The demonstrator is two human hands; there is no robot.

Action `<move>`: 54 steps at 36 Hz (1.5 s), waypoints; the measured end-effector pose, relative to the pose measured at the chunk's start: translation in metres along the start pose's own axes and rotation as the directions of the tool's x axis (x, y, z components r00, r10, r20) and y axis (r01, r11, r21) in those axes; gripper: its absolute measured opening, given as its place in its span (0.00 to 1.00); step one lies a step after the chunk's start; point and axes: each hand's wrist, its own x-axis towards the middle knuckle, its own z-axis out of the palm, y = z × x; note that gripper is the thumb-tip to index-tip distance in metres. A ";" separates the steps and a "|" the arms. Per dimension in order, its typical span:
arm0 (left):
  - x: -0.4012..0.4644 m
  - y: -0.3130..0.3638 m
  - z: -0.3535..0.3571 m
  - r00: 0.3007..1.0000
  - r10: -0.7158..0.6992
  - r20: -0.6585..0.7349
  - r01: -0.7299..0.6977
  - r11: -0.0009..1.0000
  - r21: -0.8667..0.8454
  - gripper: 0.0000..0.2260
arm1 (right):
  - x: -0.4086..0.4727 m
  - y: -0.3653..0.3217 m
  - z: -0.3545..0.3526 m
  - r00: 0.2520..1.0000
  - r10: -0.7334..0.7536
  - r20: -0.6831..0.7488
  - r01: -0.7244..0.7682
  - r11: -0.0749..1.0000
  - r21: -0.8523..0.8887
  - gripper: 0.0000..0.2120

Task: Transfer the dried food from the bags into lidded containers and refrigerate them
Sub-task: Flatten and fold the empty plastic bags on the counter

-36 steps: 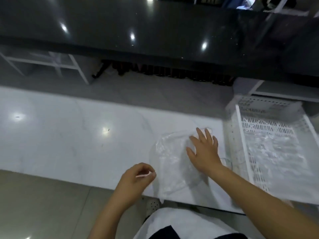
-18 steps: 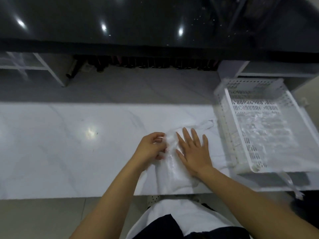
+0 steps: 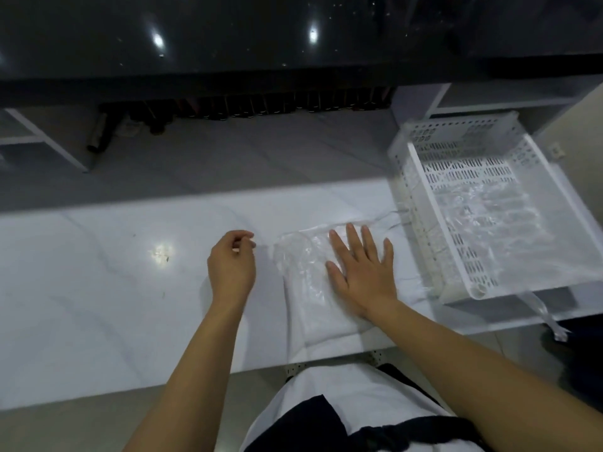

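Observation:
A clear, flattened plastic bag (image 3: 303,288) lies on the white marble counter (image 3: 98,288) close to its near edge, its lower end reaching the edge. My right hand (image 3: 362,275) presses flat on the bag's right half, fingers straight and spread. My left hand (image 3: 230,269) is a little to the left of the bag and apart from it. Its fingers are curled, thumb against fingertips, and nothing shows plainly inside them. No dried food or lidded container is in view.
A white perforated plastic basket (image 3: 421,197) stands at the counter's right end, right of the bag, with crumpled clear plastic (image 3: 483,216) inside. A glossy black raised ledge (image 3: 261,44) runs along the back, with a row of dark bottles (image 3: 261,106) beneath it.
My left hand has let go of the bag's left edge and drawn back to the left. The right hand stays flat on the bag, which now lies more smoothly.

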 end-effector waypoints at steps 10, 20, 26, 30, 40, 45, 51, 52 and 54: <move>-0.095 0.049 0.047 0.845 0.504 0.176 -0.489 0.863 -0.124 0.22 | 0.010 -0.018 -0.016 0.986 0.032 -0.161 -0.029 0.999 0.024 0.29; -0.047 -0.037 0.083 0.912 0.267 0.311 -0.410 0.589 0.696 0.32 | 0.016 0.013 -0.004 1.000 -0.005 -0.030 0.005 1.000 -0.006 0.32; -0.048 -0.047 0.077 0.924 0.270 0.270 -0.378 0.554 0.742 0.34 | 0.032 0.036 -0.009 0.999 0.019 -0.036 -0.019 1.000 0.005 0.30; -0.051 -0.043 0.075 0.938 0.234 0.257 -0.346 0.573 0.743 0.33 | 0.035 0.037 -0.019 1.000 0.012 0.007 -0.012 1.000 0.016 0.29; -0.056 -0.014 0.090 0.914 0.325 0.243 -0.404 0.669 0.623 0.27 | -0.014 -0.005 -0.019 0.977 -0.209 0.044 0.211 0.977 -0.030 0.32; -0.055 -0.032 0.099 0.955 0.203 0.217 -0.296 0.589 0.752 0.33 | -0.013 0.028 -0.005 0.983 -0.180 0.043 0.181 0.983 -0.023 0.33; -0.054 -0.036 0.094 0.956 0.210 0.206 -0.293 0.603 0.742 0.35 | -0.016 0.050 -0.017 0.992 -0.088 0.085 0.089 0.996 0.000 0.31; -0.055 -0.035 0.092 0.954 0.208 0.217 -0.299 0.604 0.738 0.35 | -0.016 0.049 -0.023 0.989 -0.092 0.115 0.091 0.996 0.014 0.31; -0.056 -0.032 0.087 0.950 0.204 0.235 -0.311 0.635 0.707 0.35 | -0.020 0.044 -0.043 0.979 -0.101 0.178 0.087 0.993 0.085 0.32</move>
